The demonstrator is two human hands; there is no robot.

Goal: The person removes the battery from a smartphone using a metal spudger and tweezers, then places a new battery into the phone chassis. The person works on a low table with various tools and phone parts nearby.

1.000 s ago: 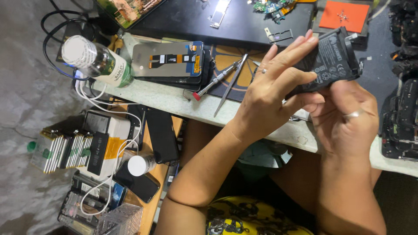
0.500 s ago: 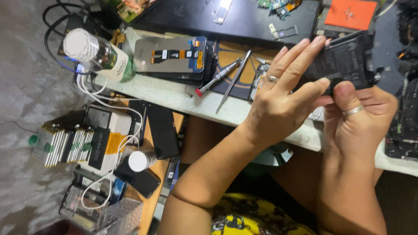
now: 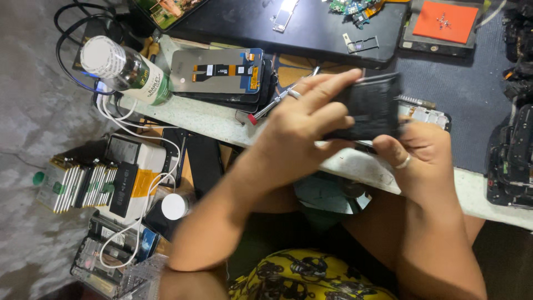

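Head view: both hands' fingers (image 3: 333, 91) clamp a black phone (image 3: 371, 108); capped bottle (image 3: 125, 69) lies nearby.

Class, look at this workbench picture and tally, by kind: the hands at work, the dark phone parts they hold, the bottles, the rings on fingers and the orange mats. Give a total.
Hands: 2, left hand and right hand
Dark phone part, held by both: 1
Bottle: 1
Rings: 2, and
Orange mat: 1
Total: 7
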